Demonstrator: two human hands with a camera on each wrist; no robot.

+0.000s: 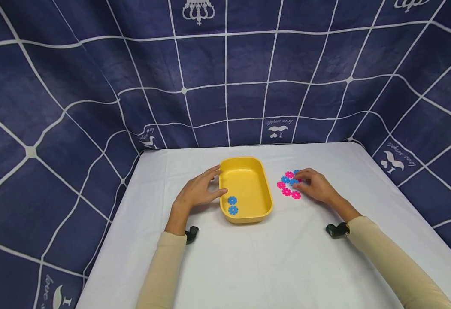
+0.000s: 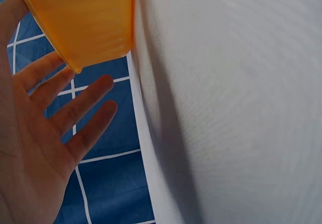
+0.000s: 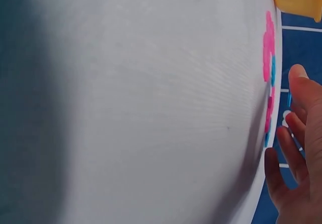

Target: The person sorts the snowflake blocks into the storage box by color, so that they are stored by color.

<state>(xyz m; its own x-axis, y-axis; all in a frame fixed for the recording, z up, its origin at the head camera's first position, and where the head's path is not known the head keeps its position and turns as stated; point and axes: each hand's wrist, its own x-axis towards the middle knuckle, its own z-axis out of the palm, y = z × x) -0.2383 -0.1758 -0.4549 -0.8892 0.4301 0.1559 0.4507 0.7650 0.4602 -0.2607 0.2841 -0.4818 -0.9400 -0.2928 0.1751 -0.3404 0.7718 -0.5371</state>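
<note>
A yellow plastic tray (image 1: 251, 201) sits mid-table with two blue snowflake discs (image 1: 232, 205) lying in its near left corner. Beside its left wall is my left hand (image 1: 197, 189), fingers spread and fairly straight; in the left wrist view the thumb and some fingertips of that hand (image 2: 45, 133) are at the tray's rim (image 2: 55, 48). To the right of the tray my right hand (image 1: 315, 185) pinches a blue snowflake disc (image 1: 293, 182) between thumb and forefinger, just over a loose group of pink discs (image 1: 286, 192) and blue discs (image 1: 285, 179). Its edge shows thinly in the right wrist view.
A white cloth covers the table (image 1: 225, 266). Dark blue curtains with white grid lines (image 1: 248, 98) hang behind and on both sides. Each wrist carries a small black device, such as the right one (image 1: 337, 230).
</note>
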